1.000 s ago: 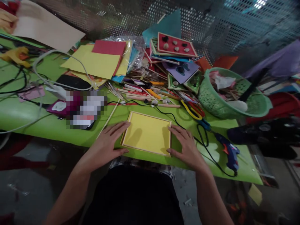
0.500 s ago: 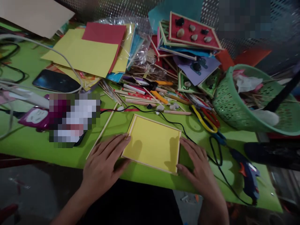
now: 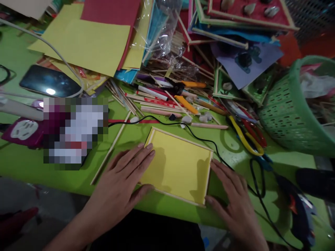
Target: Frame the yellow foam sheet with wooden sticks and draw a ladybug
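"Both hands are open, with no closed grip: the left hand (image 3: 123, 181) lays its fingertips over the left edge of the yellow card (image 3: 180, 167), and the right hand (image 3: 235, 195) has its fingertips against the right edge."

"And the thumbs, where are they?"

"Left thumb is by the near left corner, right thumb by the near right corner. How strongly they press, I cannot tell."

"Where does the card lie?"

"It lies flat on the green table (image 3: 65, 177), between the two hands, close to the front edge. A frame of thin sticks (image 3: 183, 137) goes along its borders; the near left corner is partly hidden by the left hand."

"How much room is around it?"

"On the near side, only a narrow green strip. On the far side, the black cable (image 3: 199, 138) runs near the frame and passes just beside the far right corner. Behind the cable are pebbles (image 3: 186, 120) and a pink pencil (image 3: 209, 126)."

"And at the sides?"

"To the left, one loose stick (image 3: 111, 148) lies slanting, with a green gap between it and the card. To the right, beyond the hand, the cable makes a loop before the glue gun (image 3: 298, 212). Scissors (image 3: 246, 139) lie farther back, near the green basket (image 3: 288, 104)."
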A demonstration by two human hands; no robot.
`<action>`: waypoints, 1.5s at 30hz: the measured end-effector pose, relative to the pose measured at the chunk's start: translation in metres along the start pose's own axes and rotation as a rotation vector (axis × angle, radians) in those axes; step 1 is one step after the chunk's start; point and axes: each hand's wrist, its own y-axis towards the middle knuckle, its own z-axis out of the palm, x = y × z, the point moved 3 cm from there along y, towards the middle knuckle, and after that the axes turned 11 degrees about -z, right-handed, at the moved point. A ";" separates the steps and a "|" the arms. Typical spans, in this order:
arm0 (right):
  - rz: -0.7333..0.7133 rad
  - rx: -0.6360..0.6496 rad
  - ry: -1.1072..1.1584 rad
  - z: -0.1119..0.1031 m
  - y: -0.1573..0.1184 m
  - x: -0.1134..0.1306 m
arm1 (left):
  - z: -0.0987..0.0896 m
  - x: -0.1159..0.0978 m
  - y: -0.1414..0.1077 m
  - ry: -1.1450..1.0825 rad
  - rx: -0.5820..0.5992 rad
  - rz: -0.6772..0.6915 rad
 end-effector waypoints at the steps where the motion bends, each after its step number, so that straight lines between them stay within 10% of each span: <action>1: -0.009 0.000 0.000 -0.001 -0.001 0.001 | 0.001 -0.001 0.004 0.008 -0.005 -0.018; 45: 0.077 0.091 0.093 -0.009 0.005 0.011 | 0.009 0.013 0.011 -0.054 -0.022 -0.205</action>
